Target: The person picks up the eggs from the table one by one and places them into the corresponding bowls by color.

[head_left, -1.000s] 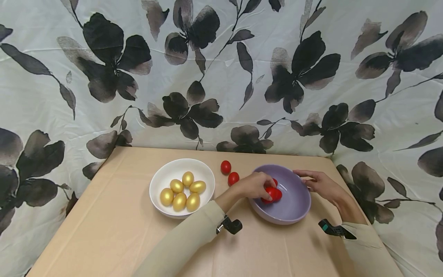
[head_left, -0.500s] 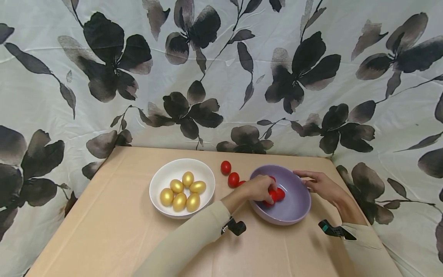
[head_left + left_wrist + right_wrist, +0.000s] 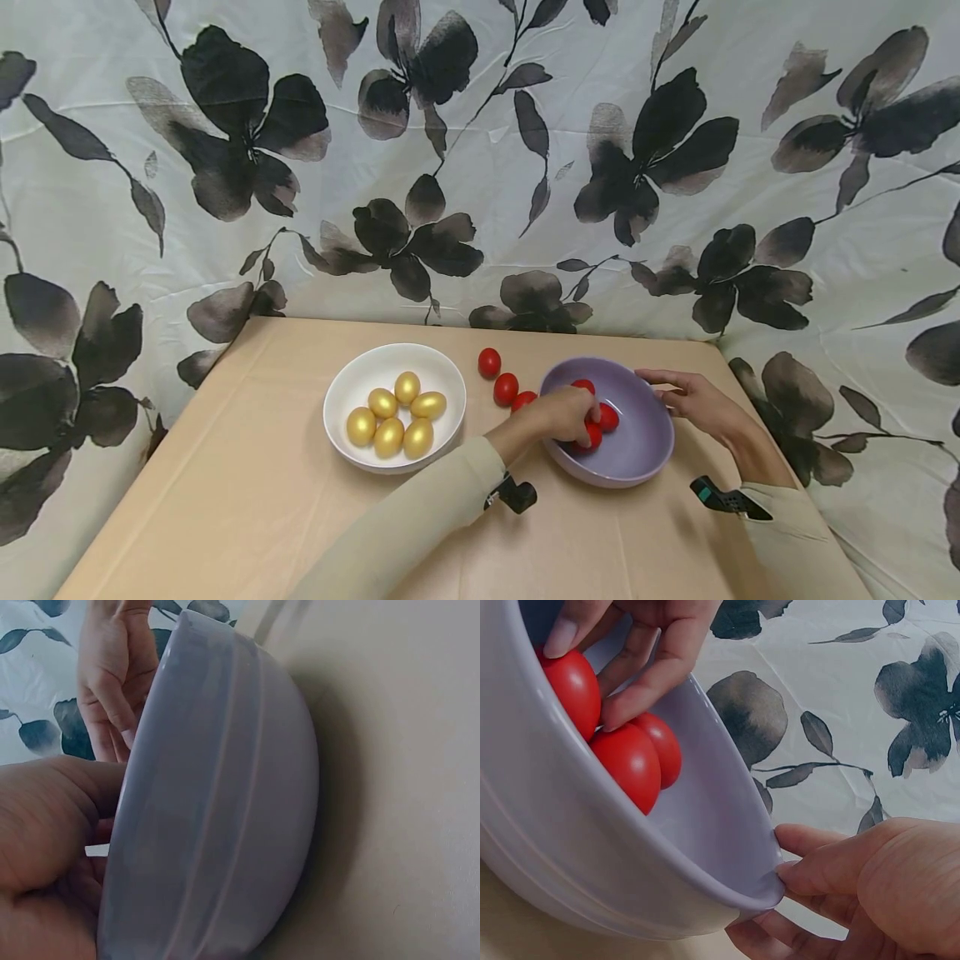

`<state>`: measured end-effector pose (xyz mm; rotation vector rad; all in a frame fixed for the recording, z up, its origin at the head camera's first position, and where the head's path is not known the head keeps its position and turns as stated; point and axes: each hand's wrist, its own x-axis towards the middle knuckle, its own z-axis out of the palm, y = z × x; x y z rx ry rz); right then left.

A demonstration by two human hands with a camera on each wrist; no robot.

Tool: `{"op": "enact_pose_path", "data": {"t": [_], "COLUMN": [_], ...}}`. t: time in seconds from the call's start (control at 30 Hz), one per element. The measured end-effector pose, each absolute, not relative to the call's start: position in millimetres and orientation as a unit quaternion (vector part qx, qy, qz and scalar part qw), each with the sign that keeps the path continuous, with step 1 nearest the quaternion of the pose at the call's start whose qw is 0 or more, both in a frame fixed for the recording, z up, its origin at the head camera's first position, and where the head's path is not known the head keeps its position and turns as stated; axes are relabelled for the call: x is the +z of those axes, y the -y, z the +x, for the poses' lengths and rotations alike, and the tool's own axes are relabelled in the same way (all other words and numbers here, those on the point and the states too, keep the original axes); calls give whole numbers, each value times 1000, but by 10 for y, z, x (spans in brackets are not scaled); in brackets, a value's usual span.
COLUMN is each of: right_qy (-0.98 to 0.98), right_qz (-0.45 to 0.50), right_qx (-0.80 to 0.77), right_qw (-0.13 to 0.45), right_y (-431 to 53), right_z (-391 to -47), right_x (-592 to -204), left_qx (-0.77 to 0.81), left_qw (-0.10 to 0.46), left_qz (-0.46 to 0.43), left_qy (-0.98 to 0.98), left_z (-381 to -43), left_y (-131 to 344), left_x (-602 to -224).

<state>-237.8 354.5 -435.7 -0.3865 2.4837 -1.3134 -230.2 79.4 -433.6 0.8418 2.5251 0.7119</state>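
Note:
In the head view my left hand (image 3: 564, 414) reaches over the near-left rim of the purple bowl (image 3: 637, 442). Its thumb and fingers are round a glossy red egg (image 3: 591, 436) low in the bowl. Two more red eggs lie beside that one, one of them partly behind the fingers. From the right wrist, the thumb rests on the held egg (image 3: 574, 694) and a fingertip meets its neighbour (image 3: 634, 765). My right hand (image 3: 697, 404) pinches the bowl's right rim between thumb and fingers. The left wrist view shows mostly the bowl's outer wall (image 3: 217, 787).
A white bowl (image 3: 337, 417) with several golden eggs (image 3: 389, 437) stands to the left. Three red eggs (image 3: 506, 389) lie on the wooden table (image 3: 225, 500) between the bowls, the nearest partly behind my left hand. A floral cloth (image 3: 510, 167) hangs behind the table.
My left hand shifts slightly right, then a little back and lower in the purple bowl. The red eggs there now sit more apart. A third red egg on the table comes into view. My right hand stays.

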Motion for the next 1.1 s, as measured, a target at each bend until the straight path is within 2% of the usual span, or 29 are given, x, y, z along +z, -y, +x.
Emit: {"op": "enact_pose_path", "data": {"t": [0.37, 1.1], "right_qy": [-864, -869], "right_qz": [-134, -135], "right_qx": [-458, -453], "right_qw": [158, 147], "right_y": [-3544, -3527], "right_z": [-2375, -2388], "right_x": [-4344, -4365], "left_qx": [335, 466], "left_qw": [164, 126], "left_qz": [335, 264], "left_qy": [-865, -835], "left_z": [-2409, -2696], "left_y": [-607, 23], "left_x": [-4273, -4105]}}
